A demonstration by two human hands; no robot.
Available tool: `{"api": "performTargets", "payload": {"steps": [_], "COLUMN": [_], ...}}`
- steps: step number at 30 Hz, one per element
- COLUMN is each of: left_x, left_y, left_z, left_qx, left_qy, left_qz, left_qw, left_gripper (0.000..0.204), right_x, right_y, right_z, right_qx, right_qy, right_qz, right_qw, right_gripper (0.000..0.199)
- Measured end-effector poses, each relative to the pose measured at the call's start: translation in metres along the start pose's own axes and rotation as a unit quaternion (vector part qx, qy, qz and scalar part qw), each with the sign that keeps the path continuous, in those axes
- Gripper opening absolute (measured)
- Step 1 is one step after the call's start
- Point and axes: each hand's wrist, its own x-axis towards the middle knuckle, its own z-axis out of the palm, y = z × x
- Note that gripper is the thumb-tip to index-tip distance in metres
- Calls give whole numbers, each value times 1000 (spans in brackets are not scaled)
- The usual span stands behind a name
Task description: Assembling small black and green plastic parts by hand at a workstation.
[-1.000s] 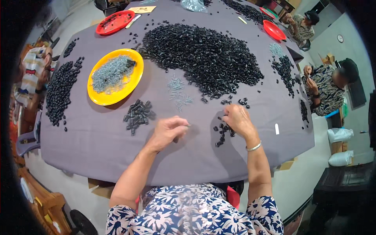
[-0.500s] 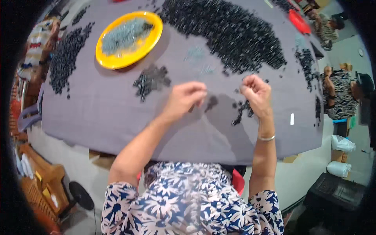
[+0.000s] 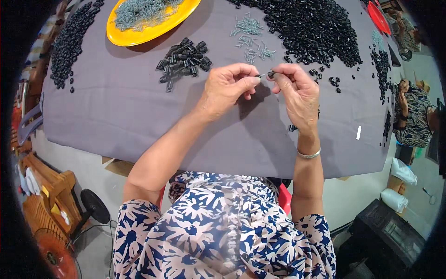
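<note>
Above the middle of the table, my left hand pinches a small screw, its thin metal end pointing right; the rest is hidden by the fingers. My right hand, with a bangle on its wrist, pinches a small black plastic piece close to that screw. The two are near each other; whether they touch I cannot tell. Beyond the hands lie loose grey screws in small clusters. A heap of black plastic parts sits left of them.
A yellow plate piled with grey screws stands at the far left. A large heap of black pieces covers the far right, another the left edge. A white strip lies right. Another person sits beyond the right edge.
Both hands have come closer together and moved slightly away from me. The screw and the black piece now show between the fingertips. The whole view has shifted, with the plate higher in it.
</note>
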Motion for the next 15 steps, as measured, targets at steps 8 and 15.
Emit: {"api": "performTargets", "payload": {"steps": [8, 15], "left_x": [0, -1], "left_y": [1, -4], "left_z": [4, 2], "left_qx": [28, 43], "left_qy": [1, -6], "left_qz": [0, 39], "left_qw": [1000, 998], "left_gripper": [14, 14], "right_x": [1, 3], "right_y": [4, 0], "right_z": [4, 7], "right_qx": [-96, -213], "right_qy": [0, 5], "right_qz": [-53, -150], "right_qw": [994, 966], "right_gripper": [9, 6]}}
